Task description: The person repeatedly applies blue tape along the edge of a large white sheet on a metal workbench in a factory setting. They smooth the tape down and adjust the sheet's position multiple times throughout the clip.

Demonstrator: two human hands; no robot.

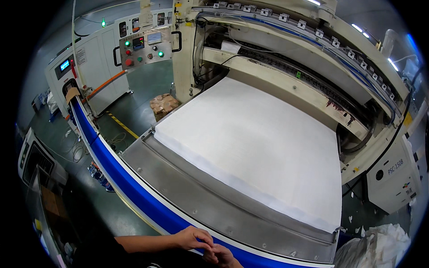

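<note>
My left hand [195, 237] and my right hand [221, 257] meet at the lower edge of the view, over the near side of the blue conveyor belt [147, 203]. Their fingertips are pinched together and touch each other. Whatever lies between the fingers, if anything, is hidden or too small to tell. Beyond the belt stretches a grey metal plate [187, 183]. A wide white sheet [259, 147] comes out of a large cream-coloured machine [286, 69] and lies flat, its near edge hanging loosely by the plate.
At the upper left hangs a control panel [147, 48] with lit buttons, including a red one. A white cabinet [87, 67] stands behind the belt's far end. Crumpled white material [380, 245] is heaped at the lower right, and a brown-topped stool [164, 103] stands beside the machine.
</note>
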